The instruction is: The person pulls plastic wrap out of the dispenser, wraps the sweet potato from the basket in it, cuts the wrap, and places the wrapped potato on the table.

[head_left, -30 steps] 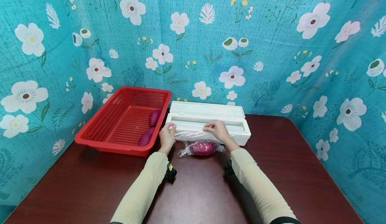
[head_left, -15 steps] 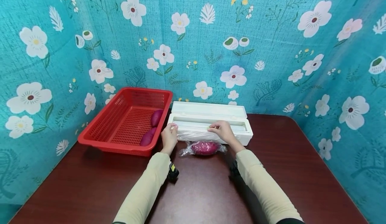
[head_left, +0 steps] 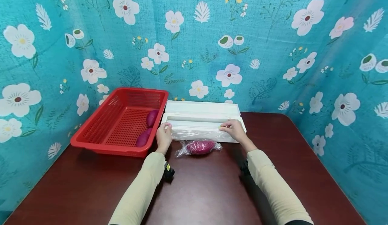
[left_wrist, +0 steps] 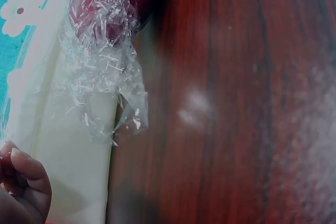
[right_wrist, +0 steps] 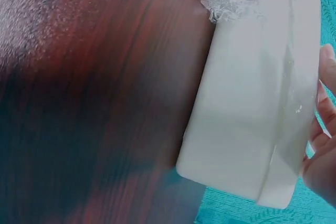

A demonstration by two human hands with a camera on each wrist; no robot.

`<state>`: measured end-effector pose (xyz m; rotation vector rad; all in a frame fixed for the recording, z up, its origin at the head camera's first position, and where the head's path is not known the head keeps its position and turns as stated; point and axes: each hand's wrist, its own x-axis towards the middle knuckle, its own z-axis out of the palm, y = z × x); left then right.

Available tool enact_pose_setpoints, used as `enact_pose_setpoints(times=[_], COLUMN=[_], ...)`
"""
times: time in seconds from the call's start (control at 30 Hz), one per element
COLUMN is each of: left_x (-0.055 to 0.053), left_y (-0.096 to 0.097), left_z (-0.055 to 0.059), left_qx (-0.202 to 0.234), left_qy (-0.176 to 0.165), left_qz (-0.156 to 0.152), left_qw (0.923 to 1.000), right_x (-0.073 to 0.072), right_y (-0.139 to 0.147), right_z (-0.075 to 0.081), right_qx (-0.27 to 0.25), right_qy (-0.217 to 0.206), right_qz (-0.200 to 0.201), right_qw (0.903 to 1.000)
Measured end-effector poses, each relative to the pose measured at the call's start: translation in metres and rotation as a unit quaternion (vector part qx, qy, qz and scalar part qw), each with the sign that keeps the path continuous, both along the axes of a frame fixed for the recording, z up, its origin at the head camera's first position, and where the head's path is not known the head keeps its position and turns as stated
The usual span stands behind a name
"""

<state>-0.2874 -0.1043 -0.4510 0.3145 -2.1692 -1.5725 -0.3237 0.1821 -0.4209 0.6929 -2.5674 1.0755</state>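
Two bare hands, ours, meet the front edge of a long white cling-film dispenser (right_wrist: 241, 103), which lies at the centre of the frame with its lid (head_left: 203, 107) tipped back toward the curtain (head_left: 182, 58). Our left hand (head_left: 164, 135) is at the dispenser's left front corner, fingers curled, thumb and forefinger pinching the cling film (head_left: 198, 135), which hangs clear and wrinkled over the white front. Our right hand (head_left: 235, 129), right of centre, pinches a small yellow tab (head_left: 220, 127) on the dispenser's front edge between thumb and forefinger; the right wrist view shows only part of that hand, behind the white casing.

Just in front of the dispenser, in the middle of the frame, we have one purple sweet potato (head_left: 200, 147) wrapped in clear film, its loose ends bunched at left and right. We cannot tell whether the bundle touches the casing.

At the left of the frame stands a red plastic basket (head_left: 106, 147), with two unwrapped sweet potatoes (head_left: 143, 137) along its right side. Everything sits on a dark reddish-brown table (head_left: 197, 191). Our pale sleeves (head_left: 136, 189) reach up from the bottom edge, and the turquoise curtain, printed with flowers, fills the upper frame.
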Motion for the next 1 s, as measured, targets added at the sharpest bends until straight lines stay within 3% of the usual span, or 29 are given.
enact_pose_setpoints(times=[0.2, 0.4, 0.6, 1.0], left_x=[0.002, 0.001, 0.001, 0.002], left_y=[-0.002, -0.002, -0.002, -0.003], left_z=[0.003, 0.003, 0.001, 0.001], left_qx=[0.009, 0.002, 0.0, -0.003], left_qy=[-0.001, 0.003, 0.008, 0.013], left_qz=[-0.006, -0.007, -0.004, -0.006], left_qw=[0.9999, 1.0, 1.0, 0.9999], right_x=[-0.001, -0.001, 0.0, -0.002], right_y=[0.006, 0.013, 0.014, 0.019], right_z=[-0.003, -0.004, -0.004, -0.006], right_qx=[-0.008, 0.023, 0.016, -0.012], right_qy=[0.002, 0.028, 0.009, 0.021], right_qz=[-0.007, -0.037, -0.057, -0.013], right_qw=[0.9999, 0.9986, 0.9982, 0.9996])
